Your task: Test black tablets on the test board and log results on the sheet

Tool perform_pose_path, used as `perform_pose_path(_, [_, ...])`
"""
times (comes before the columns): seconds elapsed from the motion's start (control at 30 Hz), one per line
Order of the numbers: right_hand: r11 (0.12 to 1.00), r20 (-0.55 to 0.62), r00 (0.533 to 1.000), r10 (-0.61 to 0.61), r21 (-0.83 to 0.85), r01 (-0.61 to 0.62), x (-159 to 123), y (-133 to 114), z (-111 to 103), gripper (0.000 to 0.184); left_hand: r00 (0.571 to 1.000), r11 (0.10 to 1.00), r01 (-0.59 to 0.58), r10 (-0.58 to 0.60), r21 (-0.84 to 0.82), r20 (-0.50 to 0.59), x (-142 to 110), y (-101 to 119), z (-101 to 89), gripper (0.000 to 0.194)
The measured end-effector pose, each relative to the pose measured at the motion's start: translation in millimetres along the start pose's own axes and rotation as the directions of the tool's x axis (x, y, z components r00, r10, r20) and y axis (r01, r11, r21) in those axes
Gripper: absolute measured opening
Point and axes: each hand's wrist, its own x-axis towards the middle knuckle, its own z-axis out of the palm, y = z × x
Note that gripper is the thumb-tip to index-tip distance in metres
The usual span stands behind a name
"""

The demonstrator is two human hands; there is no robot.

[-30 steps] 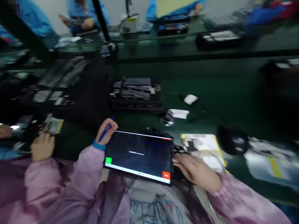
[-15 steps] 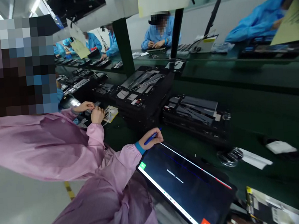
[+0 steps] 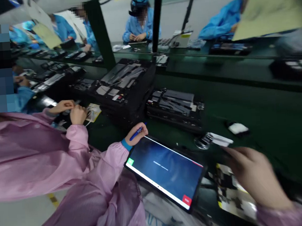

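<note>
My left hand [image 3: 137, 133] is closed around a blue pen [image 3: 136, 134] at the far left corner of a tablet [image 3: 161, 171]. A teal band circles that wrist below the pink sleeve. The tablet's screen is dark blue, with a green square and a red square at its corners. My right hand [image 3: 255, 174], smeared by motion, hovers over the right side, its fingers pointing left. Beneath it lies an opened, board-like part [image 3: 232, 192] with yellow edges. A white strip [image 3: 221, 139] and a clear round coil [image 3: 204, 142] are just beyond its fingertips.
Stacks of opened black devices [image 3: 175, 106] and a taller stack [image 3: 125, 83] stand behind the tablet. A dark pad with a white piece [image 3: 238, 128] lies right. A co-worker's hands [image 3: 73, 110] work at the left. A dark post [image 3: 99, 33] rises at the back.
My right hand has come up from the bottom edge into view. The camera view has shifted, so the bench things sit further left. My left hand still holds the pen by the tablet.
</note>
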Motion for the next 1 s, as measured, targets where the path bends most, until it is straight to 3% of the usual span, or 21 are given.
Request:
perform_pose_path(0.07, [0.997, 0.242, 0.968, -0.068, -0.024, 0.076, 15.0, -2.6, 17.3, 0.021, 1.000, 1.000, -0.011, 0.011, -0.016, 0.014, 3.6, 0.4, -1.2, 0.049])
perform_pose_path(0.17, [0.998, 0.472, 0.881, 0.035, 0.037, -0.059, 32.4, -6.0, 34.9, 0.021, 1.000, 1.000, -0.019, 0.020, -0.011, 0.023, 11.3, -2.2, -3.2, 0.047])
perform_pose_path(0.2, [0.995, 0.490, 0.869, 0.061, 0.036, -0.090, 36.3, -6.5, 37.6, 0.017, 1.000, 1.000, -0.020, 0.021, -0.003, 0.018, 13.9, -3.6, -3.9, 0.047])
perform_pose_path(0.33, [0.986, 0.499, 0.856, 0.135, 0.022, -0.168, 42.8, -9.2, 39.2, 0.015, 1.000, 1.000, -0.021, 0.021, 0.007, 0.019, 20.3, -8.0, -5.5, 0.047])
perform_pose_path(0.5, [0.968, 0.494, 0.862, 0.118, 0.136, -0.211, 45.6, -11.0, 40.4, 0.017, 0.999, 0.998, -0.048, 0.048, 0.040, 0.009, 22.6, -7.2, -4.5, 0.047])
perform_pose_path(0.6, [0.938, 0.468, 0.868, 0.170, 0.193, -0.287, 44.1, -6.7, 35.3, 0.015, 0.999, 0.998, -0.045, 0.045, 0.053, 0.009, 23.7, -5.0, -4.1, 0.048])
perform_pose_path(0.7, [0.871, 0.438, 0.863, 0.250, 0.287, -0.398, 33.6, -5.4, 17.2, 0.018, 0.999, 0.997, -0.029, 0.028, 0.073, 0.018, 24.8, -5.0, -4.9, 0.047])
perform_pose_path(0.87, [0.568, 0.320, 0.841, 0.436, 0.627, -0.533, 2.6, -29.4, -31.1, 0.027, 1.000, 0.998, -0.024, 0.023, 0.066, 0.015, 28.4, -8.6, -3.9, 0.048])
perform_pose_path(1.0, [0.532, 0.340, 0.796, 0.500, 0.605, -0.593, -23.0, -60.7, -57.0, 0.021, 0.999, 0.990, -0.046, 0.048, 0.136, -0.012, 31.9, -7.4, 0.6, 0.051])
